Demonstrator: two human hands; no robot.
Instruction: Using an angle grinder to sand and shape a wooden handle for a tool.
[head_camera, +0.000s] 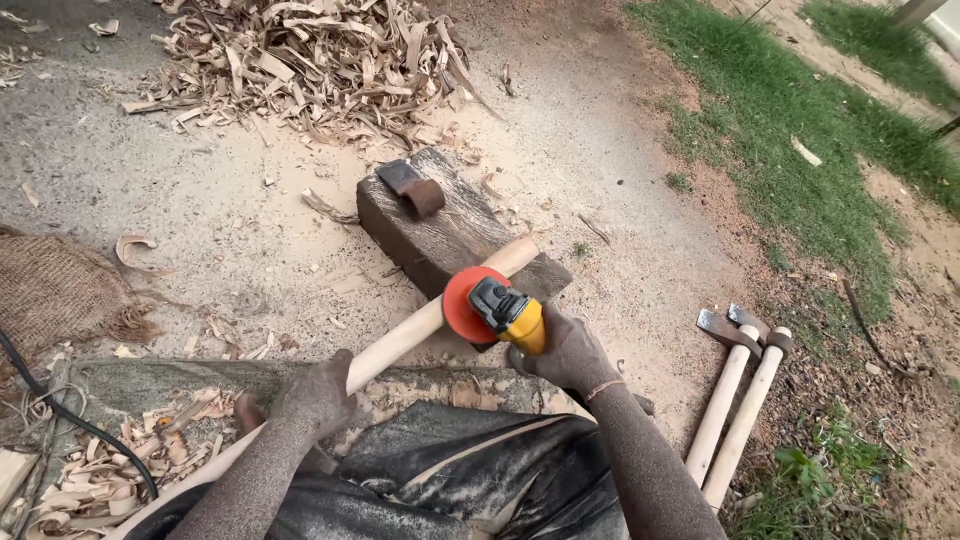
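The left hand (318, 395), low and left of centre in the frame, is wrapped around a long pale wooden handle (400, 340); its fingers are closed on the shaft. The handle runs diagonally from the lower left up to the centre, and its upper end rests on a dark, weathered wooden block (440, 225) that lies on the sandy ground (200, 170).

The right hand (570, 350), just right of centre, holds a yellow and black angle grinder (510, 310), with the fingers closed around the tool body. An orange-red sanding disc (460, 305) is mounted on the grinder and sits against the handle, just below the point where the handle meets the block. Whether the disc is turning cannot be determined.

A rusty metal axe head (412, 187) lies on the upper end of the block. A large heap of wood shavings (310, 60) occupies the upper centre of the frame, well beyond the block. More shavings (100, 480) lie in the lower left corner, crossed by a black cable (60, 410). Coarse burlap sacking (50, 290) lies at the left edge.

Two finished axes (740, 390) with pale handles lie side by side at the lower right, heads pointing up the frame, near the edge of a grass strip (790, 130) that runs along the right side. A dark plastic sheet (480, 470) covers the person's lap at bottom centre.
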